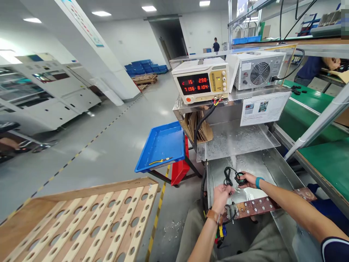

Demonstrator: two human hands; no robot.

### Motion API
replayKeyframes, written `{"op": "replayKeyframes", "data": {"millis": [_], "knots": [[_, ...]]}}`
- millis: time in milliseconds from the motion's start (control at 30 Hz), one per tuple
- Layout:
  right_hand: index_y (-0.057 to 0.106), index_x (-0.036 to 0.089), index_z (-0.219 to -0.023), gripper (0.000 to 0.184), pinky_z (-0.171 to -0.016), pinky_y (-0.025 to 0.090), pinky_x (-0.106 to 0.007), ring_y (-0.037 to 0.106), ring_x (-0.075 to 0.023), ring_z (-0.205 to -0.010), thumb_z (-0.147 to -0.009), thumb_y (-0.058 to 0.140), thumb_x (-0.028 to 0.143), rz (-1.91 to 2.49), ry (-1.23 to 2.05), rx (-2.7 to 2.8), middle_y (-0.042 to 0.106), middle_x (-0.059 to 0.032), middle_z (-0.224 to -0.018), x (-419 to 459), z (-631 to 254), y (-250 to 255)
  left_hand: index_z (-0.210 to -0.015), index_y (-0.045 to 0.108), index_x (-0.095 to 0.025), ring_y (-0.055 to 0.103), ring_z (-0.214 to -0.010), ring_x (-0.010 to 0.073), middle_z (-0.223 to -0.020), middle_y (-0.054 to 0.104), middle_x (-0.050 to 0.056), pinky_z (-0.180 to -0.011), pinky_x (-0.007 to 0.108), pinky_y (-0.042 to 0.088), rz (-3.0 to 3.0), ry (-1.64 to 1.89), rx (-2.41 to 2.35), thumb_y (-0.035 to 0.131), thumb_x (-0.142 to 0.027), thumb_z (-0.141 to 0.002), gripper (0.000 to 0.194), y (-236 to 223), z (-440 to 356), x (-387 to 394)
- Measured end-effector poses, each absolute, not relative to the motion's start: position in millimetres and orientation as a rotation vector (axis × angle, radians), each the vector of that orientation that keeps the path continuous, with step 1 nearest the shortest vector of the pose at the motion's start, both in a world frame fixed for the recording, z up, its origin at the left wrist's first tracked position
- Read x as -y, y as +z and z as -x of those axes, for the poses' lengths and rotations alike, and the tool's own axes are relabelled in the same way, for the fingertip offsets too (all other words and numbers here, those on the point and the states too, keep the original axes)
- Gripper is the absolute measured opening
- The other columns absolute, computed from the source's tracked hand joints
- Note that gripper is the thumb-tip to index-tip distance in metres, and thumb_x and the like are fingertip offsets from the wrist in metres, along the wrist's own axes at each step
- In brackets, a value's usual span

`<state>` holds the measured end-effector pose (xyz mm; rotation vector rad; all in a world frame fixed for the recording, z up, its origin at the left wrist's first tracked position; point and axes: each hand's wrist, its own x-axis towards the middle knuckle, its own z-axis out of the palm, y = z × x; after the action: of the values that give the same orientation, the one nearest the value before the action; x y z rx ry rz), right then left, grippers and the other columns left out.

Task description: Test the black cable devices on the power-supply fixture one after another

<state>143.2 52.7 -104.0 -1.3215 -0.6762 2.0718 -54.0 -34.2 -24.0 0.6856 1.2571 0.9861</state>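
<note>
My right hand (247, 179), with a blue band at its wrist, is closed on a round black device (240, 177) with a black cable. The bundled, looped cable (228, 176) lies between my hands above the wet metal tray (218, 167). My left hand (223, 193), a brown strap at its wrist, has its fingers drawn together at the cable's lower part; they are slightly blurred. Just below is a reddish-brown strip (255, 206) with several metal studs. A thin black lead (232, 217) curls at its left end, beside my left wrist.
A power supply (200, 82) with red digits stands on the metal shelf behind. To the left are a blue tray (163, 145) holding yellow-handled pliers (160, 160), a red bin (180, 171) and a slotted wooden rack (103, 218). A green-topped bench (324, 153) runs along the right.
</note>
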Motion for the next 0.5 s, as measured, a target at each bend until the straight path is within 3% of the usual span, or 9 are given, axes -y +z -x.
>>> {"op": "replayKeyframes", "data": {"millis": [100, 233, 400, 500], "knots": [[0.051, 0.018, -0.103, 0.033, -0.072, 0.062, -0.045, 0.064, -0.0199, -0.077, -0.074, 0.063, 0.008, 1.293, 2.069, 0.700, 0.062, -0.0041, -0.088, -53, -141, -97, -0.079, 0.062, -0.014, 0.065, -0.069, 0.0167, -0.075, 0.070, 0.008, -0.070, 0.030, 0.051, -0.778, 1.055, -1.287, 0.072, -0.041, -0.074, 0.029, -20, 45, 12], [0.050, 0.019, -0.100, 0.033, -0.072, 0.061, -0.041, 0.064, -0.0189, -0.072, -0.074, 0.069, 0.012, 1.219, 2.046, 0.708, 0.063, -0.0030, -0.087, -51, -141, -78, -0.090, 0.060, -0.015, 0.064, -0.082, 0.0191, -0.085, 0.068, 0.007, -0.082, 0.035, 0.051, -1.296, 1.055, -1.307, 0.057, -0.017, -0.081, 0.009, -14, 33, -4], [0.053, 0.019, -0.100, 0.035, -0.070, 0.060, -0.035, 0.067, -0.0214, -0.077, -0.074, 0.075, 0.020, 1.031, 1.987, 0.708, 0.066, -0.0055, -0.094, -38, -139, -49, -0.113, 0.056, -0.018, 0.055, -0.110, 0.0244, -0.113, 0.060, 0.010, -0.101, 0.040, 0.043, -1.761, 1.087, -1.236, 0.062, -0.008, -0.070, 0.044, -8, 23, 0], [0.057, 0.018, -0.096, 0.028, -0.063, 0.059, -0.031, 0.068, -0.0228, -0.075, -0.074, 0.072, 0.021, 1.020, 1.939, 0.724, 0.068, -0.0055, -0.088, -28, -136, -40, -0.108, 0.057, -0.018, 0.056, -0.104, 0.0240, -0.111, 0.056, 0.008, -0.095, 0.039, 0.047, -1.873, 1.053, -1.287, 0.075, -0.017, -0.063, 0.048, -4, 16, 0]]}}
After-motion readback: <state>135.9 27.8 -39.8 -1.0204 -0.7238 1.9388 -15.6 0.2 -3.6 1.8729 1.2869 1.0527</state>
